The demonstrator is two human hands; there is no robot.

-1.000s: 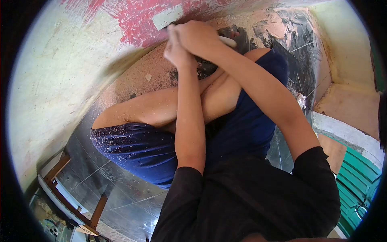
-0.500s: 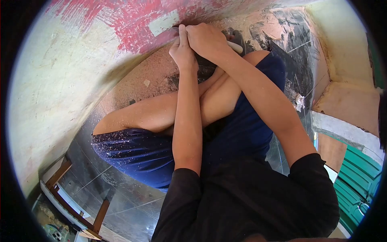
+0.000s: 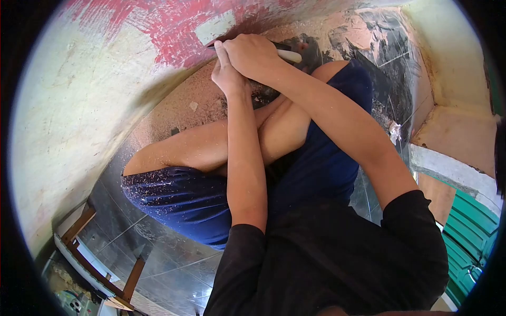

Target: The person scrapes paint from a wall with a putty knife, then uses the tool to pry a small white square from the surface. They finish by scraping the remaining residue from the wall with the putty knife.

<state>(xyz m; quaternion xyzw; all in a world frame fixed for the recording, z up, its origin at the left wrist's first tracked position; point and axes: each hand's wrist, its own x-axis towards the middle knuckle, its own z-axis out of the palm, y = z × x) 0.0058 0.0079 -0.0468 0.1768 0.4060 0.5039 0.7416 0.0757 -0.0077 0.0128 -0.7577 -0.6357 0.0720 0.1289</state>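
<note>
Against the lower part of the wall (image 3: 79, 79), where red paint is patchy and scraped, a dark flat blade (image 3: 212, 46) touches the surface. My right hand (image 3: 250, 57) is wrapped round this tool, whose pale handle (image 3: 289, 56) sticks out to the right. Beside it, my left hand (image 3: 227, 73) presses its fingers on the blade near its tip. Both hands are close together, just below a pale bare patch (image 3: 215, 29) in the red paint.
My crossed legs (image 3: 184, 145) rest on the dark tiled floor (image 3: 174, 258), with paint dust and flakes around. A wooden frame (image 3: 100, 274) lies at lower left. Crumpled white scrap (image 3: 394, 131) is on the right, near a green slatted panel (image 3: 472, 231).
Both hands and the tool have moved left along the wall and slightly down. More of the blade and the pale handle now shows.
</note>
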